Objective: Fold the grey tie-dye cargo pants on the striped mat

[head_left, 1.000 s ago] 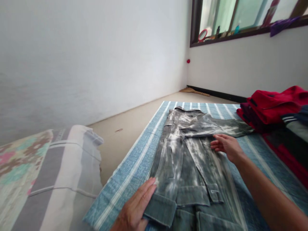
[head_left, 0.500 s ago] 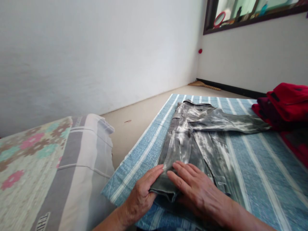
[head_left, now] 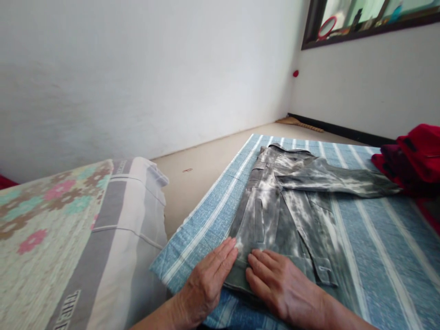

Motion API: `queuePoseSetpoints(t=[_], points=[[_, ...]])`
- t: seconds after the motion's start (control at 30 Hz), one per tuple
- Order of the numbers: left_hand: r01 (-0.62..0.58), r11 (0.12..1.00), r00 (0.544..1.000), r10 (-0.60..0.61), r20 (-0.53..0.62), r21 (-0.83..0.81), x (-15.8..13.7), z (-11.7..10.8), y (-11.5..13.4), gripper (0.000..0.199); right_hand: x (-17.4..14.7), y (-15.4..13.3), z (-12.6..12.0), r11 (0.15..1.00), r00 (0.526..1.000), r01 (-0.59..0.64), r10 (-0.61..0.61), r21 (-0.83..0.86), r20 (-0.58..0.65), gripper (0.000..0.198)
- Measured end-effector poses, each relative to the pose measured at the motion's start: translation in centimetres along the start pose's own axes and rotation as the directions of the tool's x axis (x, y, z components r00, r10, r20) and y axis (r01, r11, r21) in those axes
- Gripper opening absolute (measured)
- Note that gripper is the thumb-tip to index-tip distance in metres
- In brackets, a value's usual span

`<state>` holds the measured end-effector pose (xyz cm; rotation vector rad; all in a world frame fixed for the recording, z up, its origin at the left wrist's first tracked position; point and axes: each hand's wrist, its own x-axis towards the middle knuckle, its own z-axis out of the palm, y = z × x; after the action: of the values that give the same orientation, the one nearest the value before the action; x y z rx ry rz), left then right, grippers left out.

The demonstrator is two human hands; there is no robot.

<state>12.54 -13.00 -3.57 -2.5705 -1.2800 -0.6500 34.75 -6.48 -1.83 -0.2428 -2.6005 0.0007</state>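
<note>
At the near edge of the mat [head_left: 206,215] I see both hands flat and open, palms down on the jacket's [head_left: 275,220] near hem: left hand [head_left: 209,284] at its left edge, right hand [head_left: 282,288] just beside. The jacket's long axis runs away from me; one sleeve [head_left: 343,181] stretches right, toward red clothes [head_left: 415,156]. No containers.

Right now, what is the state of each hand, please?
Left hand: open, fingers flat on the near edge of the grey jacket.
Right hand: open, flat on the same edge, holding nothing.
</note>
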Motion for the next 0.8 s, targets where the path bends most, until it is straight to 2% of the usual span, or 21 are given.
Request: queuePoseSetpoints(t=[0.3, 0.53, 0.67, 0.8], points=[[-0.057, 0.994, 0.998, 0.055, 0.023, 0.095, -0.7, 0.7, -0.1, 0.056, -0.1, 0.3, 0.8, 0.997, 0.995, 0.057, -0.062, -0.054, -0.084, 0.018], [-0.046, 0.995, 0.993, 0.036, 0.112, 0.090, -0.7, -0.1, -0.2, 0.057, 0.1, 0.6, 2.1, 0.991, 0.986, 0.059, -0.077, -0.119, -0.150, 0.021], [-0.045, 0.993, 0.996, 0.036, 0.082, 0.108, -0.9, 0.5, -0.4, 0.056, 0.0, 0.6, 2.6, 0.989, 0.976, 0.063, -0.089, -0.134, -0.197, 0.020], [-0.089, 0.986, 0.996, 0.088, 0.014, 0.141, -1.6, 1.5, -1.0, 0.055, 0.2, 0.5, 2.6, 0.991, 0.971, 0.037, -0.066, -0.130, -0.228, 0.023]])
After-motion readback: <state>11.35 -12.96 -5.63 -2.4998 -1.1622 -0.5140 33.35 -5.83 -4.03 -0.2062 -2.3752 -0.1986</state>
